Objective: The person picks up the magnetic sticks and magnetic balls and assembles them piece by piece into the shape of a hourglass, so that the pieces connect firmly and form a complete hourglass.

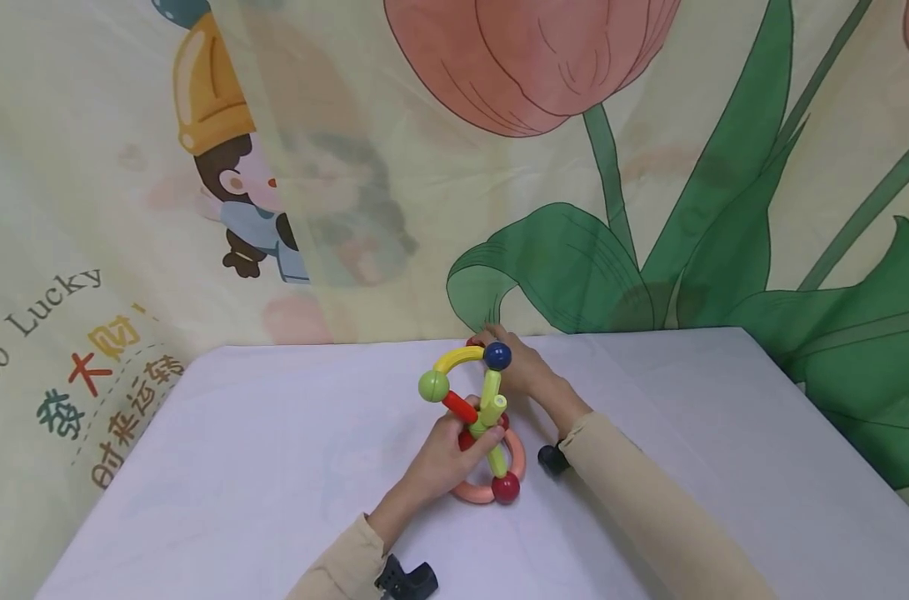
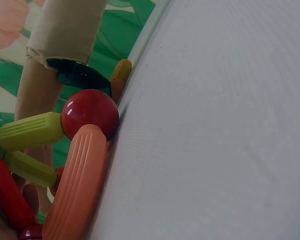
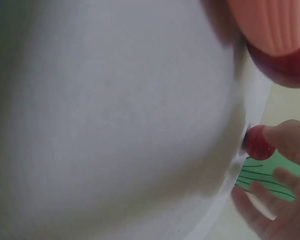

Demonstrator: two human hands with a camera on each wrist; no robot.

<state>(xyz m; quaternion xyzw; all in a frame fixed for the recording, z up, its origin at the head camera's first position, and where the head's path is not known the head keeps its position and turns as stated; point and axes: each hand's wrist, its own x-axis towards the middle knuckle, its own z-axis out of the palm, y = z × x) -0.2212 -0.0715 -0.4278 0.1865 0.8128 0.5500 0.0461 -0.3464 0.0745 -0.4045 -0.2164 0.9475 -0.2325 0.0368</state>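
A magnetic ball-and-stick toy stands on the table, with a green ball (image 1: 433, 386), yellow curved rod (image 1: 457, 357), blue ball (image 1: 497, 357) and red rod (image 1: 460, 407) at its top. At its base are pink curved rods (image 1: 517, 454) and a dark red ball (image 1: 506, 488). My left hand (image 1: 442, 454) grips the toy's middle around the yellow-green rods (image 1: 496, 461). Behind the toy, at the table's far side, my right hand (image 1: 525, 369) reaches to a loose red ball (image 3: 260, 143). Its thumb touches that ball, while the other fingers (image 3: 247, 202) spread apart.
A white cloth covers the table (image 1: 237, 467). Its far edge meets a printed curtain (image 1: 349, 208) with a tulip and cartoon figures. Black wrist cameras hang under both sleeves, the left one (image 1: 412, 581) and the right one (image 1: 551, 459).
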